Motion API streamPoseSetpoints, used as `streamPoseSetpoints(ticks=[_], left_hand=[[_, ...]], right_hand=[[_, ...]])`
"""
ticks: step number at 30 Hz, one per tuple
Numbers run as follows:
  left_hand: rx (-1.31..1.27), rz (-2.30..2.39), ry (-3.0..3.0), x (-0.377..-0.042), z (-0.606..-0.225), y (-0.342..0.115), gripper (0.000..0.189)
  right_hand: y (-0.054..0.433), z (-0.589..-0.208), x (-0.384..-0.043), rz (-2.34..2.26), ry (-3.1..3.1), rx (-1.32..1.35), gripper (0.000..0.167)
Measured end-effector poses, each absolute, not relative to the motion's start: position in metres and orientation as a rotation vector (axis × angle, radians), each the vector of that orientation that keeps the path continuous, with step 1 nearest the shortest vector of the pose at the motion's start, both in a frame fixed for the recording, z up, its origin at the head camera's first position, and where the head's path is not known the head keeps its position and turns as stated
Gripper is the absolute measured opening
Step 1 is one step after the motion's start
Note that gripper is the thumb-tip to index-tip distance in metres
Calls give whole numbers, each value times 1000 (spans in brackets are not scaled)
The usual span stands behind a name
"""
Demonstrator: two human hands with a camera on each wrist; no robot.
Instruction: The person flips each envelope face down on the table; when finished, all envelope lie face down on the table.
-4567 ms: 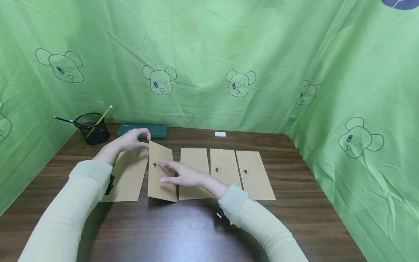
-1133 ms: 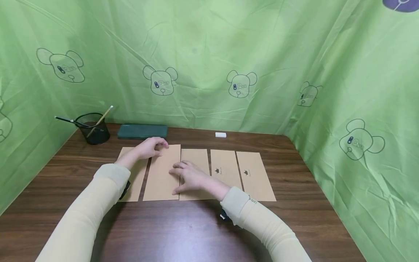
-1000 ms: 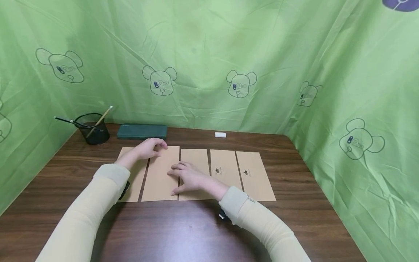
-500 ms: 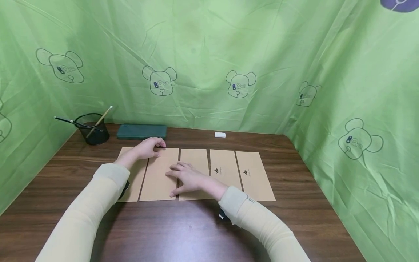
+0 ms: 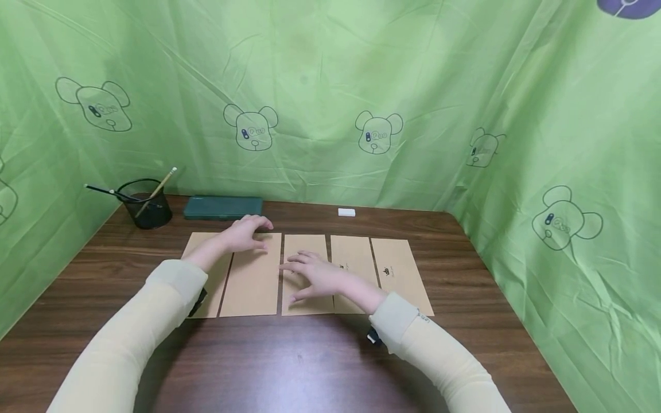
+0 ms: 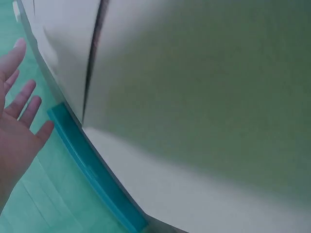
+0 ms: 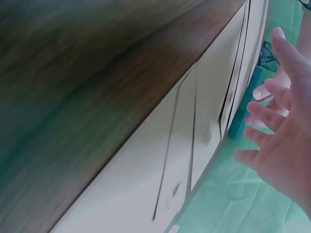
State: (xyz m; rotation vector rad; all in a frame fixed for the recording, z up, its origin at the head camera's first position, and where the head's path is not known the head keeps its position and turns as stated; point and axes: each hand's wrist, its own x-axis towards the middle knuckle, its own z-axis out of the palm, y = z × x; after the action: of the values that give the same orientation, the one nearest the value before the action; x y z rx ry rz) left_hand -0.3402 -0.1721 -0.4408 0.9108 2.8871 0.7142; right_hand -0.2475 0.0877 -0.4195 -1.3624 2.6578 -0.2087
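Observation:
Several brown kraft-paper cards lie side by side in a row on the table. The leftmost card point(image 5: 206, 298) and the second card point(image 5: 253, 287) show plain faces. Over the far part of the second card hovers my left hand point(image 5: 247, 234), fingers spread, holding nothing. My right hand point(image 5: 320, 275) hangs above the third card point(image 5: 304, 244), its fingers apart and clear of the paper; part of a dark mark shows between them. The fourth card point(image 5: 351, 246) is partly covered by my right wrist. A crown print shows on the rightmost card point(image 5: 397, 258). Both wrist views show loosely spread fingers.
At the back left stands a black mesh pen cup point(image 5: 152, 209) with pencils. Beside it lies a dark green case point(image 5: 223, 207), just behind the cards. A white eraser point(image 5: 346, 212) sits at the back. Green curtains point(image 5: 320, 74) enclose the brown table point(image 5: 279, 367).
The second card was held up on edge, crown side showing; now it lies flat, plain side up. Both hands have come off it, and the right has shifted right to the third card.

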Motion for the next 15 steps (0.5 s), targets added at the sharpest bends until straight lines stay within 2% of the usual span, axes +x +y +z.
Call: streamPoseSetpoints(ticks=[4,15], left_hand=[[887,689,2897,-338,-441,-161,58],[825,643,2855,-328,-439,-127,84]], right_hand=[[104,-420,-247,-283,2663,-1347,81],[143,-432,-238,-321,2740,-1336,83]])
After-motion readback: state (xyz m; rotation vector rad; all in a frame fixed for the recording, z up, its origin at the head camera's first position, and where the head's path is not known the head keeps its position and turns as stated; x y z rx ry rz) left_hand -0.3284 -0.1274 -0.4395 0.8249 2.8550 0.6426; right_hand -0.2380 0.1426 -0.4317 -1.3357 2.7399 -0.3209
